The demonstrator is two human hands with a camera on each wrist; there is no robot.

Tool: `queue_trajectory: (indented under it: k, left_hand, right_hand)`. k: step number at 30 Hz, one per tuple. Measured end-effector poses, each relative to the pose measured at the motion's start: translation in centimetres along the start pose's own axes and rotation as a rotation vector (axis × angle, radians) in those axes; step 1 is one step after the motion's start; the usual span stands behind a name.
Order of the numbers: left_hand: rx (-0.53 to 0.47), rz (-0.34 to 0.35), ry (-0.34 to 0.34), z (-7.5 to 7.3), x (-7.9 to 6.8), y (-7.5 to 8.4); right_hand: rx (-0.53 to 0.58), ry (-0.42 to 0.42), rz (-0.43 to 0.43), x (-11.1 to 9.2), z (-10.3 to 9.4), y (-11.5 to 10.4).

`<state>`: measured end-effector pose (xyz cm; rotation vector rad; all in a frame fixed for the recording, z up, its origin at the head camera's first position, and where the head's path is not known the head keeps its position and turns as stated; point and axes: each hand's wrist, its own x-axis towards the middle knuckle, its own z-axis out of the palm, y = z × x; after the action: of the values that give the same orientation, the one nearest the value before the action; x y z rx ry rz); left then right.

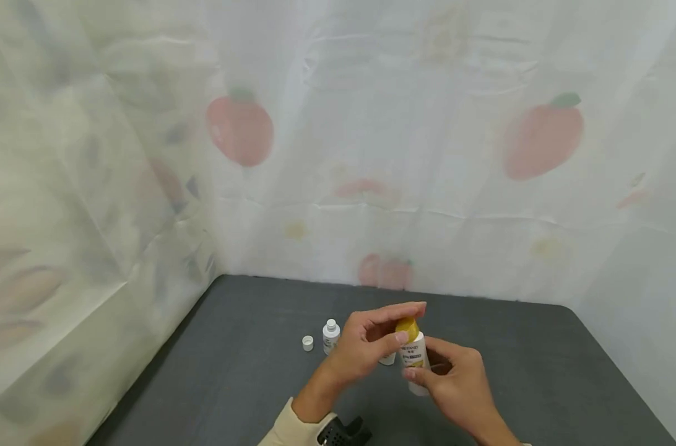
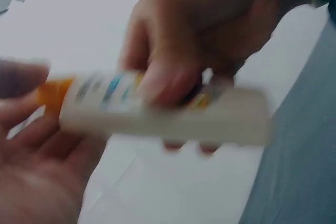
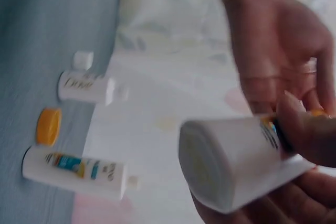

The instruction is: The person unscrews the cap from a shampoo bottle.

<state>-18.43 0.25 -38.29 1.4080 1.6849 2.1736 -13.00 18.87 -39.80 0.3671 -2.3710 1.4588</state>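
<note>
My right hand [image 1: 459, 383] grips the body of a white bottle [image 1: 411, 355] with a printed label, thumb across its front. The bottle stands slightly tilted above the dark table. On its top sits a yellow cap [image 1: 407, 329], which my left hand [image 1: 360, 347] pinches between thumb and fingers. Seen from the left wrist, the bottle lies across the view, with the right hand around its middle and the orange-yellow cap [image 2: 52, 94] at the left hand's fingers. The right wrist view shows the bottle's pale base [image 3: 202, 166] up close.
Beyond the left hand stand a small uncapped white bottle [image 1: 330, 336], its white cap [image 1: 307, 343] beside it, and another white bottle [image 1: 389, 359] mostly hidden by that hand. The right wrist view also shows a loose yellow cap [image 3: 49, 127]. Patterned curtains [image 1: 338, 124] enclose the table [image 1: 249, 371].
</note>
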Motion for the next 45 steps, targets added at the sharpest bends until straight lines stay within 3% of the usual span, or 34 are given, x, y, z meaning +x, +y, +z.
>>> queue_trajectory:
  k: [3, 5, 7, 12, 18, 21, 25, 29, 35, 37, 42, 45]
  left_hand:
    - [-0.096, -0.006, -0.114, -1.0, 0.0, 0.6]
    - [-0.119, -0.007, -0.135, -1.1, 0.0, 0.9]
    - [-0.106, -0.005, -0.115, -1.0, -0.1, 1.1]
    - [-0.012, -0.013, -0.003, -0.2, -0.1, 1.0]
    - [0.051, -0.038, 0.143, 0.9, 0.1, 0.8]
    - [0.079, -0.045, 0.184, 1.4, 0.2, 0.7]
    - [0.056, -0.024, 0.176, 1.9, 0.3, 0.5]
    - [0.044, -0.019, 0.147, 1.8, 0.4, 0.3]
    - [-0.086, -0.009, 0.023, 0.4, -0.5, 0.1]
    - [-0.078, -0.012, 0.014, 0.1, -0.9, 0.1]
    - [0.011, -0.039, 0.079, 0.1, -1.2, 0.1]
    - [0.010, -0.005, 0.084, 0.4, -1.1, 0.1]
  right_hand:
    - [0.087, -0.159, 0.059, 0.1, -0.9, -0.1]
    - [0.120, -0.223, 0.056, 0.0, -1.3, -0.1]
    - [0.135, -0.242, 0.042, -0.1, -1.5, -0.1]
    - [0.119, -0.157, -0.028, -0.6, -1.3, -0.7]
    - [0.024, 0.024, -0.206, -1.2, -0.4, -1.0]
    - [-0.014, 0.088, -0.259, -1.4, 0.0, -1.0]
    - [-0.026, 0.110, -0.286, -1.7, 0.5, -1.1]
    - [0.001, 0.098, -0.213, -1.6, 0.8, -1.3]
    - [0.073, 0.105, 0.061, -1.3, 0.5, -1.9]
    - [0.070, 0.103, 0.110, -1.2, 0.5, -2.0]
    - [0.050, 0.104, 0.113, -1.5, 0.7, -2.1]
    - [0.047, 0.111, 0.064, -1.9, 1.1, -2.2]
